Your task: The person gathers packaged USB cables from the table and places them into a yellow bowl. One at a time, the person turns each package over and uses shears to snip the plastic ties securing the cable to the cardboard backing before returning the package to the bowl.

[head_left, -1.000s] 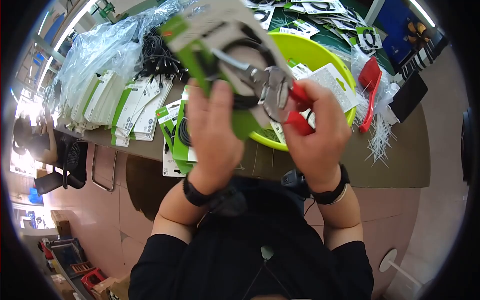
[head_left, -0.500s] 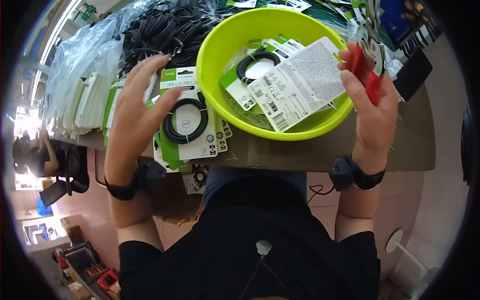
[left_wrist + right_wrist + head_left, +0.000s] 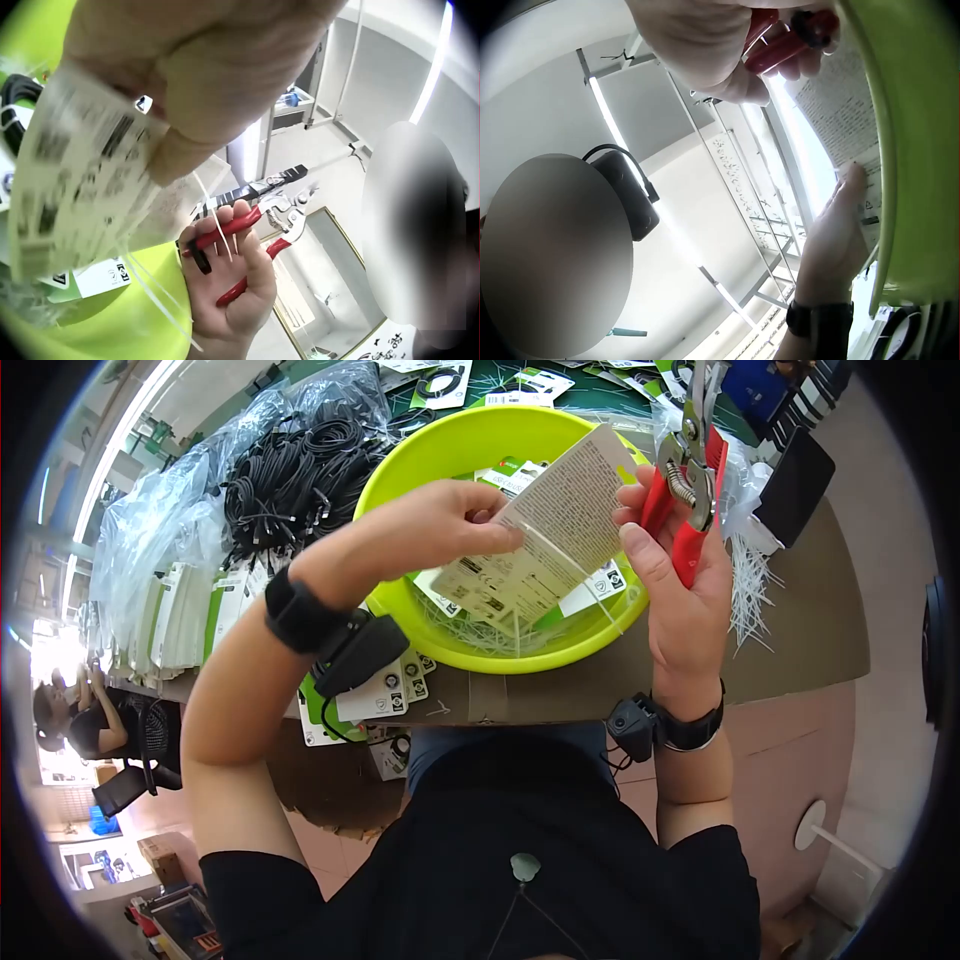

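Over the yellow-green basin (image 3: pixel 505 659), my left hand (image 3: pixel 435 525) pinches a printed packaging card (image 3: pixel 575 510) by its left edge, thumb on the printed face. The card is tilted, its text side towards me. Thin white plastic ties (image 3: pixel 560 550) hang across it, also in front of the card (image 3: pixel 82 187) in the left wrist view. My right hand (image 3: pixel 690 615) holds red-handled pruning shears (image 3: pixel 690 545) at the basin's right rim, blades pointing up and away, handles spread. Other carded black cables (image 3: pixel 515 475) lie in the basin beneath the card.
Black cables (image 3: pixel 290 485) are heaped left of the basin, beside stacked cards (image 3: pixel 180 625) and clear plastic bags (image 3: pixel 150 525). Carded cables (image 3: pixel 375 695) lie at the table's front edge. Loose white ties (image 3: pixel 750 605) and a black slab-like object (image 3: pixel 795 485) are on the right.
A second ago both hands were at a carded cable with the shears. My left hand then stood open at left; now it pinches the basin's printed card, raised more upright. The right hand keeps the shears.
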Available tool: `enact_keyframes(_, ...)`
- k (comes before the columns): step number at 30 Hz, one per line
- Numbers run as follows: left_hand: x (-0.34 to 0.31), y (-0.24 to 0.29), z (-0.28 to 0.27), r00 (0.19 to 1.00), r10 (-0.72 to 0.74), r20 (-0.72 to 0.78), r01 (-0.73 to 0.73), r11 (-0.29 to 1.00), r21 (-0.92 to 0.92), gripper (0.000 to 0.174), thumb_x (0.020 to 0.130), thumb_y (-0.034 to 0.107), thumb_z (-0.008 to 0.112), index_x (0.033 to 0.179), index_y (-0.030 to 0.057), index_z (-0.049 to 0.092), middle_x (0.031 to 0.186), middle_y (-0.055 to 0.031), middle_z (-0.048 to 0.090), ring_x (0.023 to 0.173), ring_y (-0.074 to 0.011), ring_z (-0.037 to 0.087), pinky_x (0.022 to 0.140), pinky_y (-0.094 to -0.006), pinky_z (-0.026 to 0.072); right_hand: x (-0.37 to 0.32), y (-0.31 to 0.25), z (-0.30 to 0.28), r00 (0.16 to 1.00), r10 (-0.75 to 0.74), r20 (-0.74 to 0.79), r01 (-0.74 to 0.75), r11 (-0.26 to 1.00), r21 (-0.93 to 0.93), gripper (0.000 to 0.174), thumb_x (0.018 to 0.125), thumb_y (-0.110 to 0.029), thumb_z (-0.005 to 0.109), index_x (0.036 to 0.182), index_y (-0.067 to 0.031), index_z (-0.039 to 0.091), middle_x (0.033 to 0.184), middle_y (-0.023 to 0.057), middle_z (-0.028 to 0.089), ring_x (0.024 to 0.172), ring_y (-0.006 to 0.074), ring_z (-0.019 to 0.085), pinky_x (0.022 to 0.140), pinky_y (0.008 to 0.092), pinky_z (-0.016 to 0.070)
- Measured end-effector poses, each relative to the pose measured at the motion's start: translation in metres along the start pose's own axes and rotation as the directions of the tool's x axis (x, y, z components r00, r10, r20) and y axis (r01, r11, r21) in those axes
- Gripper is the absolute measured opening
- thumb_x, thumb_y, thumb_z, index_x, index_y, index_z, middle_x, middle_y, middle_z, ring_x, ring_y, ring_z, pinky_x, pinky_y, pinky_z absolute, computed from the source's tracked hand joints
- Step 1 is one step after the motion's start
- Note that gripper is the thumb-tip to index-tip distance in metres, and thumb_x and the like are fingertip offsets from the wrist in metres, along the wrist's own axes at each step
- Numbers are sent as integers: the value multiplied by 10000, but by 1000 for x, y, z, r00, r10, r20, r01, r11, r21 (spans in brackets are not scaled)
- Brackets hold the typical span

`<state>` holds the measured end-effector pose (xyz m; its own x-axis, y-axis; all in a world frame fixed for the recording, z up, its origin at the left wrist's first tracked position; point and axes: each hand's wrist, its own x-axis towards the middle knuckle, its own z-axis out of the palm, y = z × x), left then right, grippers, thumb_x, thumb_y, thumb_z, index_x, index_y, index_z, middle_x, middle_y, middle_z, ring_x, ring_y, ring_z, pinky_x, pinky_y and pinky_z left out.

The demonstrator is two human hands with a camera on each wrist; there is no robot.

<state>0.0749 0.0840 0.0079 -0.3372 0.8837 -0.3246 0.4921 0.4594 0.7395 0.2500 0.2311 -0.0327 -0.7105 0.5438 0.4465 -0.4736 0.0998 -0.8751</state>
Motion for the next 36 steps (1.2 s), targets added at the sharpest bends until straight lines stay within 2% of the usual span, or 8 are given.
enact_keyframes(3, -23, -2, 5, 973, 97, -208, -118, 989, -90, 339, 894, 231, 571, 1109, -31, 546, 973, -83, 623, 839, -149, 611, 770, -269, 494, 1, -4, -6, 1000, -8, 0, 8, 1000, -6, 415, 856, -39, 597, 1250, 17, 479, 1103, 81, 579, 1025, 154, 545, 928, 284, 413)
enact_keyframes(6, -43, -4, 0, 823, 24, -567, -344, 816, -464, 326, 920, 166, 519, 1179, -32, 499, 1045, -106, 611, 869, -156, 623, 805, -275, 508, 0, -14, -14, 998, -55, 41, 60, 990, -126, 429, 843, -18, 589, 1254, 20, 476, 1128, 100, 579, 1053, 184, 545, 960, 308, 400)
enact_keyframes(9, -62, -19, -9, 860, -14, -510, -371, 669, -644, 324, 921, 131, 501, 1197, -36, 477, 1080, -124, 600, 910, -162, 622, 811, -281, 518, 1, -31, -17, 983, -134, 128, 172, 915, -365, 441, 810, -6, 604, 1238, 1, 498, 1130, 107, 584, 1055, 205, 550, 958, 321, 405)
enact_keyframes(12, -75, -23, -6, 875, -48, -481, -377, 556, -741, 322, 919, 109, 496, 1203, -40, 468, 1100, -139, 594, 938, -167, 622, 810, -289, 527, 4, -51, -16, 890, -187, 416, 456, 393, -799, 473, 724, -71, 705, 1170, -37, 553, 1055, 111, 589, 976, 268, 552, 864, 359, 430)
enact_keyframes(16, -84, -25, 9, 870, -91, -484, -380, 501, -777, 323, 912, 100, 504, 1200, -41, 472, 1110, -148, 592, 951, -168, 623, 802, -296, 533, 7, -52, -16, 885, -95, 455, 465, 176, -868, 511, 666, -28, 690, 1160, -60, 565, 1088, 133, 580, 1016, 309, 536, 893, 382, 432)
enact_keyframes(24, -95, -12, 23, 868, -49, -495, -397, 532, -748, 352, 912, 107, 508, 1226, -41, 456, 1106, -128, 599, 936, -148, 620, 801, -272, 524, 10, -44, -5, 860, -143, 489, 509, 185, -841, 511, 674, -107, 726, 1155, -59, 562, 1040, 106, 580, 964, 288, 522, 839, 398, 403)
enact_keyframes(33, -96, -9, 27, 872, -30, -488, -403, 521, -752, 362, 914, 107, 504, 1238, -43, 442, 1110, -126, 595, 943, -140, 613, 814, -269, 520, 10, -47, -2, 862, -103, 496, 506, 125, -854, 520, 658, -29, 719, 1157, -55, 572, 1074, 134, 583, 991, 305, 546, 875, 394, 440)
enact_keyframes(36, -95, -9, 28, 869, -24, -494, -409, 526, -745, 362, 915, 108, 502, 1237, -45, 439, 1112, -127, 592, 945, -140, 612, 819, -270, 520, 14, -37, -10, 902, 105, 419, 350, 393, -850, 496, 666, -27, 715, 1144, -44, 582, 1067, 131, 589, 984, 299, 557, 869, 389, 450)
